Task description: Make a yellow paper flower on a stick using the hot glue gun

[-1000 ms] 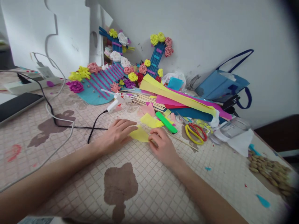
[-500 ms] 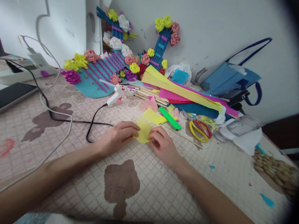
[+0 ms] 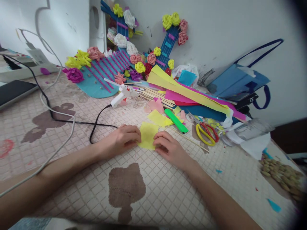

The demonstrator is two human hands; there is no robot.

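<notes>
A small square of yellow crepe paper (image 3: 147, 135) lies between my hands, low over the tabletop. My left hand (image 3: 124, 137) pinches its left edge, the fingers curled together. At the lower right edge, my right hand (image 3: 169, 147) grips the same piece between thumb and fingers. Just beyond it are more yellow paper pieces (image 3: 157, 118) and a bright green box cutter (image 3: 176, 121). Scissors (image 3: 205, 131) with red and yellow handles rest to the right of my right hand, near a thin wooden stick (image 3: 193, 141).
A white glue gun (image 3: 123, 94) trails a black cable past my left hand. Bamboo sticks (image 3: 157, 97) and rolled coloured paper (image 3: 189, 91) lie behind. Flower-decorated blue guitar shapes (image 3: 98, 80) lean at the back. A blue bag (image 3: 237, 80), plastic jar (image 3: 254, 129) and peanuts (image 3: 280, 172) are to the right.
The yellow square has been spread flatter and straighter between my hands. My left hand has shifted slightly left along its edge; the view has tilted a little.
</notes>
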